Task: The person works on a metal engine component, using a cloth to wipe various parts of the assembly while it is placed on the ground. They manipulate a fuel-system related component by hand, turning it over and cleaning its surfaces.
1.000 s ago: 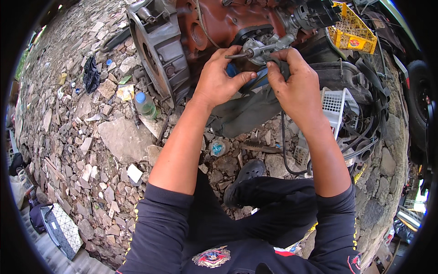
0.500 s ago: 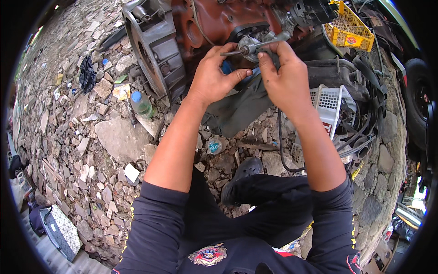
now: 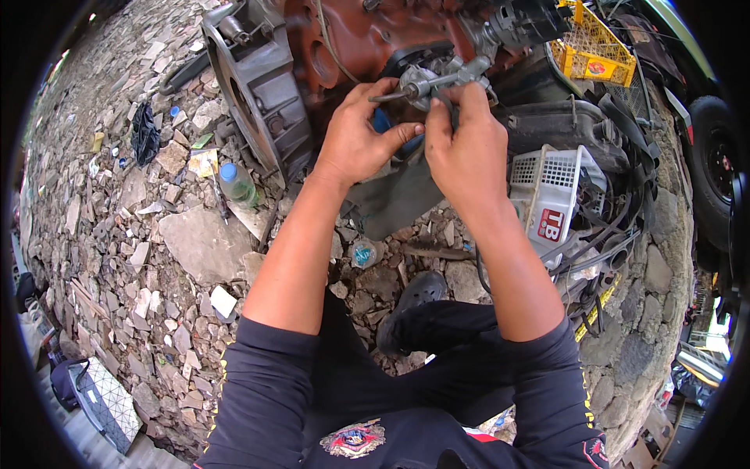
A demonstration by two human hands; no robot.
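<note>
At the near side of the red-brown engine block point(image 3: 371, 35) sits a grey metal pipe fitting point(image 3: 421, 84). The left hand point(image 3: 359, 141) is spread, fingertips beside the fitting; the right hand point(image 3: 467, 144) has thumb and fingers drawn together there, any pinched thing hidden. The fitting seems seated against the block, but handling looks unfinished; its fastening is unclear.

The fitting point(image 3: 422, 84) looks like dull metal, the engine point(image 3: 371, 35) glossier metal, the yellow crate point(image 3: 611, 70) plastic, the slab point(image 3: 201, 241) rough stone.
</note>
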